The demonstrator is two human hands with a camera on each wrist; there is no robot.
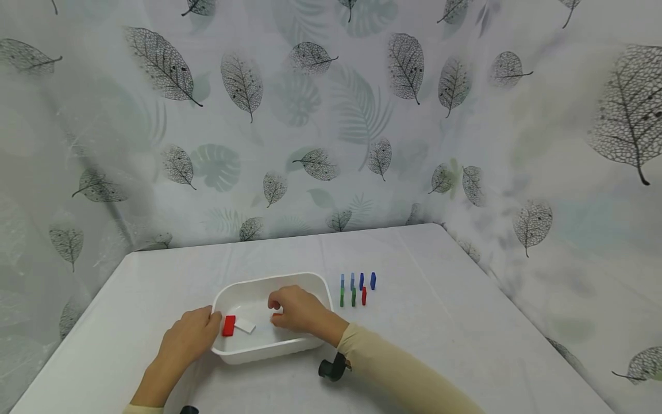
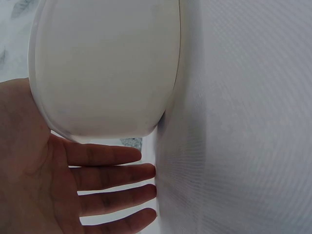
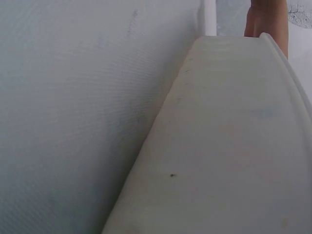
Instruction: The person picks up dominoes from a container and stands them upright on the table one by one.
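Note:
A white plastic tray (image 1: 274, 349) sits on the table. My left hand (image 1: 188, 336) rests against its left end. In the left wrist view the fingers of the left hand (image 2: 97, 185) extend straight beside the tray wall (image 2: 107, 73). Reaching over the near side, my right hand (image 1: 300, 313) pinches a small red block (image 1: 277, 315) inside the tray, mostly covered by the fingers. Another red block (image 1: 228, 325) and a white block (image 1: 245, 326) lie on the tray's floor at the left. The right wrist view shows only the tray's outer wall (image 3: 219, 136) and part of the left hand (image 3: 270, 22).
Right of the tray, small blocks stand upright in two rows. The back row has light blue blocks (image 1: 353, 281) and dark blue blocks (image 1: 373, 280); the front row has green blocks (image 1: 342, 296) and one red block (image 1: 364, 296). Leaf-patterned sheets (image 1: 320, 115) surround the table.

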